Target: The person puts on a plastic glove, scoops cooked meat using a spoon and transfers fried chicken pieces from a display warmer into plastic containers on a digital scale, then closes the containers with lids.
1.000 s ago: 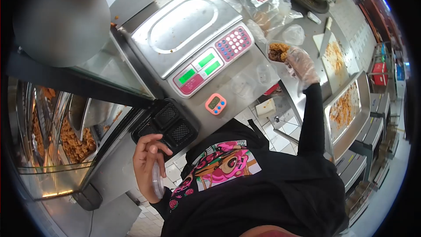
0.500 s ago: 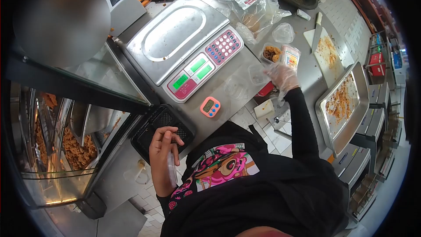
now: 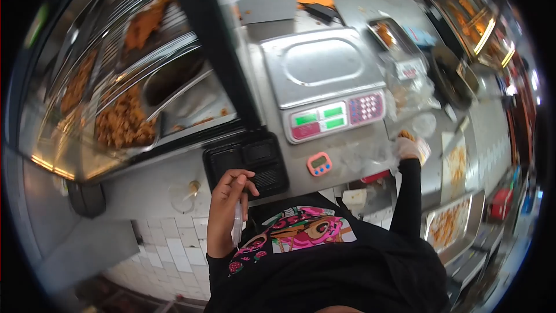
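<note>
Head view: from where I stand, a person's two hands, one bare and one gloved, are well apart over a smooth steel counter.
Left hand: bare, fingers bent inward, the palm closed around a clear plastic piece.
Clear plastic piece: thin, stiff, glossy, tucked along the left palm; it stands nearly edge-on, its long axis running from the wrist toward the fingers.
Black tray: moulded plastic with rounded corners and sunken compartments, one with a finely ribbed floor; it lies open side up, just beyond the left fingertips and partly behind them.
Right hand: wrapped in a wrinkled, translucent glove, at the end of a black sleeve; whether its fingers are spread or pinched together, I can't tell.
Fried food: golden-brown and lumpy, just past the gloved fingers, its lower part hidden by them.
Clear plastic containers: see-through and blurred, just left of the gloved hand.
Timer: squarish, coral plastic with blue buttons, between the two hands.
Scale: broad metal plate with a rounded oval groove, green displays on its near face, beyond the timer.
Cutting board: pale, flat, smeared with orange crumbs, right of the gloved hand; its long axis points away from the person.
</note>
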The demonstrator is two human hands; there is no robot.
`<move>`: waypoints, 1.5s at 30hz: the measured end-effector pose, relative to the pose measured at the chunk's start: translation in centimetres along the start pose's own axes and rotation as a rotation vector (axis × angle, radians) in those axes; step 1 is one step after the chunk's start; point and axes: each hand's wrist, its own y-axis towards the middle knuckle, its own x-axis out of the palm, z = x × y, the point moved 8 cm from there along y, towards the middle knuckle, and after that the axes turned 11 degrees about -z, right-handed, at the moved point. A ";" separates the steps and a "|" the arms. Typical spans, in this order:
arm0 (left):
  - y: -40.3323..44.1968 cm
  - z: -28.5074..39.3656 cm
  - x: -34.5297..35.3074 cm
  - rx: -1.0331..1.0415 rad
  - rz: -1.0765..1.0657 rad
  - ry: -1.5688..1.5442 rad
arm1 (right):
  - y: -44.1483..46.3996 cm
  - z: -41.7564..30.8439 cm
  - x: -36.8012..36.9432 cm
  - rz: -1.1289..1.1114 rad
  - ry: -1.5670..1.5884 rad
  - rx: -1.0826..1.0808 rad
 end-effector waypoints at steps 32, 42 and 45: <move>1.8 9.5 -14.5 0.454 0.241 -0.021 | -22.1 -49.8 -30.5 0.747 -0.544 -0.957; 1.7 9.1 -14.1 0.445 0.209 -0.072 | -23.8 -48.1 -31.6 0.809 -0.341 -1.079; 1.7 9.3 -14.2 0.439 0.229 -0.099 | -23.7 -48.7 -32.0 0.790 -0.203 -1.202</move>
